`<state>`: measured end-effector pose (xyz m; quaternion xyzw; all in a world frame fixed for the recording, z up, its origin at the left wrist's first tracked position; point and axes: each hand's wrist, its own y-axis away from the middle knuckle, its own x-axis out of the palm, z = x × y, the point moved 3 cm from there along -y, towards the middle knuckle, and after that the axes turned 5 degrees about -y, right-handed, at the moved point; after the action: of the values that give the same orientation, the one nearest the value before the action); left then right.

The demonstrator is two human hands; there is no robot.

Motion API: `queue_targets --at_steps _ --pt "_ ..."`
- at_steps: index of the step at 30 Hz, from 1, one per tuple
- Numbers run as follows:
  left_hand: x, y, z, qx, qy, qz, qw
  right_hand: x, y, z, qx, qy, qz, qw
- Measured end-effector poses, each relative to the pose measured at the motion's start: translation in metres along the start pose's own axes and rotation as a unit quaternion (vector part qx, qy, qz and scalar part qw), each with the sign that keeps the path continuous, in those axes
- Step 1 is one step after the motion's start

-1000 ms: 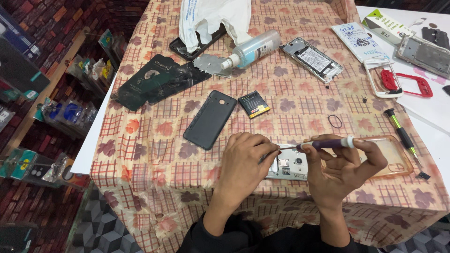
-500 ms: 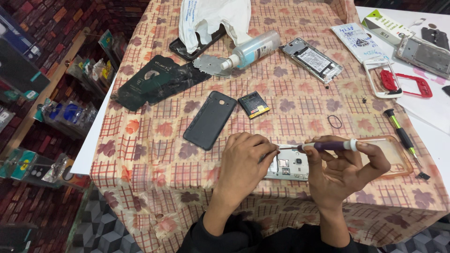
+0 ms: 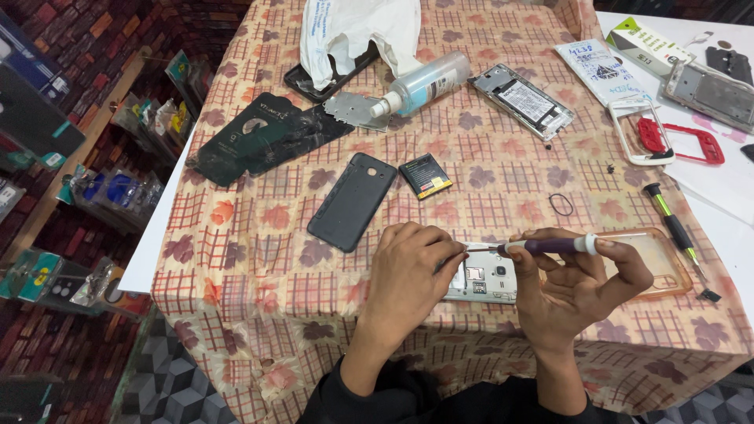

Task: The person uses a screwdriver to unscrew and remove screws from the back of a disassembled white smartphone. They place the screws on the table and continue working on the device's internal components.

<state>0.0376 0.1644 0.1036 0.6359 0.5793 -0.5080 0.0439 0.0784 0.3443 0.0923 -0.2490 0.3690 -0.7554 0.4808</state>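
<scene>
Figure: a bench [image 3: 259,259] draped in a checked, leaf-printed cloth, seen from above the worker.

Left hand [image 3: 408,275], at 6 o'clock on the bench: its grip is closed down on the near-left edge of the opened silver phone chassis [image 3: 485,279], fingers curled over it to pin it flat.

Right hand [image 3: 577,286], just to the 3 o'clock side of the chassis: its grip is closed around a slim purple-handled screwdriver [image 3: 550,246], held nearly level, with the forefinger capping the white end. The tip points toward 9 o'clock and meets the chassis's top edge beside the left fingertips.

Change: against the two earlier views the screwdriver lies a little flatter and the hands sit as they did; the chassis has not shifted. The work at that one spot appears to be ongoing rather than finished.

Surroundings: a dark grey plastic back cover [image 3: 352,201] lies at 10 o'clock of the hands, a small black-and-yellow battery [image 3: 425,176] at 12 o'clock, a clear amber soft case [image 3: 660,263] under the right fingers, and a green-handled screwdriver [image 3: 669,224] at 2 o'clock.

Hidden: the contact point of the tip is covered by the left fingers, so whether a screw is engaged cannot be told. Much of the chassis is masked by both hands.
</scene>
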Motion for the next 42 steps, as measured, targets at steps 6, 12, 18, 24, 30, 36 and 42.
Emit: queue_targets --at_steps 6,12,18,24,30,36,42 --pt "0.001 0.0 0.0 0.003 -0.001 -0.001 1.0 0.0 0.0 -0.003 0.005 -0.01 0.008 1.0" --pt "0.001 0.0 0.001 0.005 0.009 0.001 1.0 0.003 0.001 -0.004 0.028 -0.022 0.021 0.999" --pt "-0.006 -0.002 0.002 0.011 0.021 -0.018 1.0 0.004 -0.002 0.002 0.017 -0.014 0.002 1.0" --pt "-0.007 -0.002 0.0 0.007 0.022 -0.014 1.0 0.006 -0.005 0.006 0.003 -0.01 -0.013 1.0" --pt "-0.007 -0.001 0.001 0.008 0.017 -0.018 1.0 0.004 -0.002 0.003 0.0 -0.006 -0.007 1.0" --pt "-0.005 0.0 0.002 0.006 0.013 -0.01 1.0 0.003 0.001 -0.002 0.0 -0.013 0.0 1.0" --pt "-0.003 -0.001 0.003 -0.002 0.009 0.007 1.0 0.003 0.0 -0.002 -0.008 -0.014 0.012 1.0"
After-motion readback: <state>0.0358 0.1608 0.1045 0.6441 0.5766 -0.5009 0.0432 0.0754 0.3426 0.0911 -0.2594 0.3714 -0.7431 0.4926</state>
